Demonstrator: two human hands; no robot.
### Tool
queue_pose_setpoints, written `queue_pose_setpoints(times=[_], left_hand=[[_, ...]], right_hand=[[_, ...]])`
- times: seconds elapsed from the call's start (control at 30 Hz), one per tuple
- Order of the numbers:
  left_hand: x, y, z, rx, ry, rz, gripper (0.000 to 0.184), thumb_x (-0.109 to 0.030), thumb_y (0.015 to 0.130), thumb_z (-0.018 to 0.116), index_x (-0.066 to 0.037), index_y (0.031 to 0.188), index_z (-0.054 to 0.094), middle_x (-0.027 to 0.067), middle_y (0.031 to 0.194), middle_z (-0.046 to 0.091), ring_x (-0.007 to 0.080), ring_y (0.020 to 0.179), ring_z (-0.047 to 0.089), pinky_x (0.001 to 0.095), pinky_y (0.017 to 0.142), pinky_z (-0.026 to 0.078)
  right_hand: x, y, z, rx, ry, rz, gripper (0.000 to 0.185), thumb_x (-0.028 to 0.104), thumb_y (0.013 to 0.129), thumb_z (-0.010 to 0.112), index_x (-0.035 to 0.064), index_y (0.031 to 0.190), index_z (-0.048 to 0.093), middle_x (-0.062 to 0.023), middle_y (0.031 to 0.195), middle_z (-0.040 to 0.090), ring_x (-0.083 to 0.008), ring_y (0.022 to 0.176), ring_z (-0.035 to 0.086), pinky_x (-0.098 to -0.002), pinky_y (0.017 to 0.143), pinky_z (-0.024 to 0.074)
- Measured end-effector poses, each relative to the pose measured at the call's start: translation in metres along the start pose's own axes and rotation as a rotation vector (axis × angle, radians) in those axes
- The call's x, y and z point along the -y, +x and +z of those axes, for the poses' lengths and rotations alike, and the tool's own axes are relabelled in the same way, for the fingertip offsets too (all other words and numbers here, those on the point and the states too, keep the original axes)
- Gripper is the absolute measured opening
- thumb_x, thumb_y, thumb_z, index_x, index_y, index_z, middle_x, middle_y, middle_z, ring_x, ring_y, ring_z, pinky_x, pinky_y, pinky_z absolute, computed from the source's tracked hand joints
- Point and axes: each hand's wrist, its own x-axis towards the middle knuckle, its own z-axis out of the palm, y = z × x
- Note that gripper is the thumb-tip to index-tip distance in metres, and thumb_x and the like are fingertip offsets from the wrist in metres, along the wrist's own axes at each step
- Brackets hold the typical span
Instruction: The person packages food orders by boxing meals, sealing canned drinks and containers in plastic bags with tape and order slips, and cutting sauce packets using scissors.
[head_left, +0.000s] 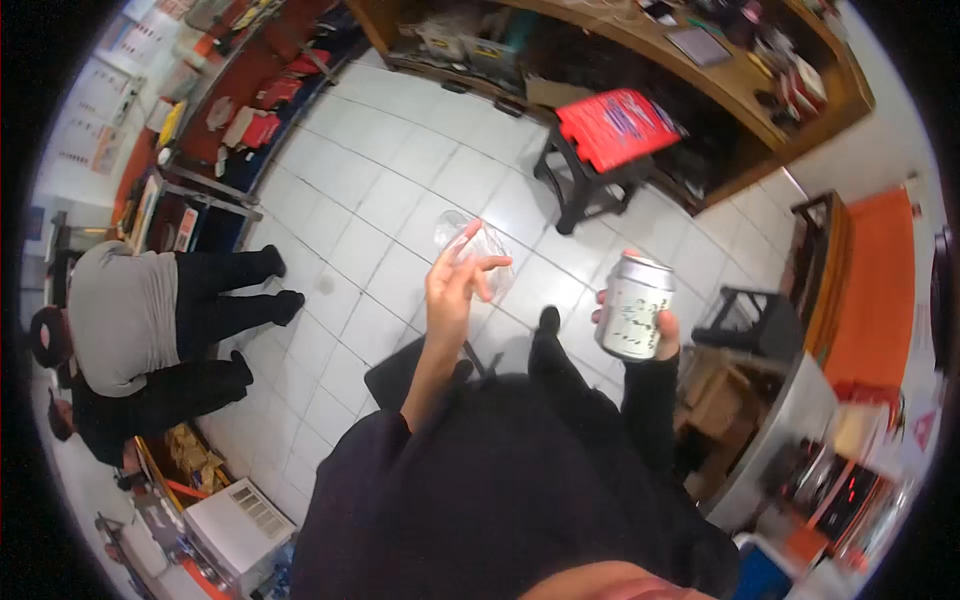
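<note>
Left grip [459, 280] fingers partly spread, clear plastic [493, 246] against them, hold unclear, right grip [668, 338] closed round can [634, 308], stool [596, 180] beyond.

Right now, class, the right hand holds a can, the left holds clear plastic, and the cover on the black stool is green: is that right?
Not quite: the head view shows a red cover on the black stool. The right hand does hold a can, and the left hand clear plastic.

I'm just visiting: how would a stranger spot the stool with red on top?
Find the long wooden counter. A black stool stands in front of it. Its bright red top distinguishes it from the plain black stool near the orange panel.
</note>
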Motion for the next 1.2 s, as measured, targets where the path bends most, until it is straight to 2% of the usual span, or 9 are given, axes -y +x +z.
queue_pose_setpoints(times=[0.1,0.23,0.4,0.47,0.53,0.73,0.83,1.0,1.2], left_hand=[[-0.034,0.056,-0.013,-0.218,-0.094,0.124,0.053,-0.013,0.085,0.040,0.004,0.127,0.013,0.0131,0.076,0.059,0.0139,0.060,0.056,0.0235,0.056,0.042],[-0.064,0.119,-0.058,-0.370,-0.106,0.278,0.063,-0.015,0.084,0.044,0.002,0.128,0.003,0.0187,0.097,0.055,0.0095,0.051,0.050,0.0204,0.050,0.038],[-0.071,0.221,-0.141,-0.359,0.050,0.185,0.068,-0.025,0.082,0.047,-0.004,0.130,0.004,0.0170,0.110,0.048,0.0029,0.048,0.042,0.0169,0.052,0.036],[-0.075,0.282,-0.165,-0.283,0.117,0.098,0.067,-0.029,0.083,0.046,-0.007,0.131,0.006,0.0163,0.111,0.048,0.0021,0.050,0.042,0.0175,0.055,0.038],[-0.073,0.346,-0.176,-0.162,0.079,0.035,0.066,-0.031,0.083,0.045,-0.009,0.131,0.006,0.0174,0.110,0.047,0.0046,0.055,0.046,0.0192,0.059,0.040],[-0.060,0.540,-0.163,-0.078,-0.234,-0.024,0.060,-0.042,0.087,0.028,-0.006,0.131,0.006,0.0173,0.113,0.045,0.0188,0.098,0.048,0.0303,0.083,0.037],[-0.068,0.634,-0.168,-0.147,-0.393,0.002,0.060,-0.043,0.087,0.027,-0.012,0.132,0.002,0.0083,0.117,0.040,0.0134,0.098,0.043,0.0272,0.088,0.031],[-0.058,0.788,-0.206,-0.364,-0.350,0.065,0.047,-0.039,0.089,0.026,-0.006,0.122,0.032,0.0074,0.111,0.043,0.0135,0.100,0.042,0.0254,0.088,0.031],[-0.083,0.939,-0.248,-0.555,-0.180,0.192,0.051,-0.041,0.088,0.027,-0.002,0.121,0.030,0.0090,0.109,0.043,0.0144,0.100,0.042,0.0245,0.088,0.030]], right_hand=[[0.035,0.109,-0.007,-0.271,0.053,0.023,0.080,0.033,0.059,0.066,0.0006,0.122,0.028,-0.0167,0.106,0.047,-0.0309,0.091,0.051,-0.0423,0.071,0.0467],[0.042,0.244,0.011,0.297,-0.260,0.240,0.075,0.027,0.058,0.065,-0.0038,0.117,0.032,-0.0205,0.104,0.049,-0.0312,0.089,0.054,-0.0386,0.073,0.0467],[0.008,0.401,0.063,0.095,-0.093,0.213,0.070,0.027,0.061,0.062,-0.0041,0.115,0.031,-0.0196,0.094,0.050,-0.0316,0.085,0.055,-0.0422,0.070,0.0481],[0.002,0.449,0.068,0.355,-0.141,0.314,0.069,0.027,0.062,0.061,-0.0040,0.116,0.031,-0.0202,0.096,0.049,-0.0315,0.089,0.053,-0.0430,0.070,0.0477],[-0.005,0.504,0.071,0.489,-0.129,0.380,0.066,0.028,0.064,0.058,-0.0053,0.115,0.032,-0.0213,0.099,0.049,-0.0306,0.096,0.050,-0.0423,0.074,0.0458],[-0.014,0.661,0.073,0.187,-0.051,0.350,0.054,0.026,0.072,0.054,-0.0064,0.112,0.037,-0.0165,0.104,0.050,-0.0220,0.095,0.051,-0.0311,0.080,0.0415],[-0.023,0.742,0.067,0.120,-0.045,0.309,0.046,0.023,0.077,0.051,-0.0054,0.111,0.039,-0.0126,0.103,0.051,-0.0187,0.093,0.051,-0.0279,0.079,0.0408],[-0.022,0.889,0.069,0.201,-0.422,0.090,0.046,0.019,0.083,0.045,-0.0055,0.120,0.032,-0.0105,0.112,0.044,-0.0167,0.102,0.042,-0.0263,0.086,0.0322],[0.008,1.062,0.082,0.378,-1.166,-0.129,0.042,0.022,0.085,0.041,-0.0005,0.120,0.036,-0.0168,0.114,0.043,-0.0199,0.105,0.042,-0.0258,0.087,0.0311]])
